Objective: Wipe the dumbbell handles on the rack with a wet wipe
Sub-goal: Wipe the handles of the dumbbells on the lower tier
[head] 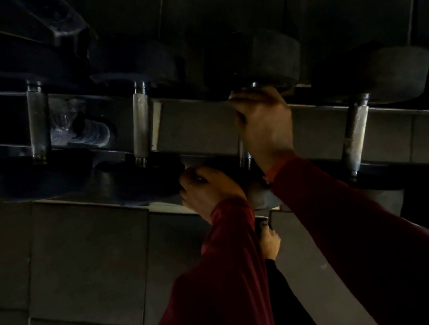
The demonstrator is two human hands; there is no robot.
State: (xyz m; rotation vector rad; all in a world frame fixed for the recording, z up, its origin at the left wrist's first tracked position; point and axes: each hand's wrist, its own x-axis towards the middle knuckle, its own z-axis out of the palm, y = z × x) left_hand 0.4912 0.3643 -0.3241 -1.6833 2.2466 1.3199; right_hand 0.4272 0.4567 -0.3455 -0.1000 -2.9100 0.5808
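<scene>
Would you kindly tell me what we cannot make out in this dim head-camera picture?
- Wet wipe: none visible; the right hand wraps the third dumbbell handle and would cover it.
- Left hand: curled at the near weight; what it holds is lost in shadow.
- Leftmost dumbbell: its ends merge into darkness.
- Rack: cut off by both edges.

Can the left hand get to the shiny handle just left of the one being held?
Probably yes. The left hand sits low by the held dumbbell's near end, and the next handle stands bare with nothing over it. The right hand grips its own handle, out of the way.
</scene>
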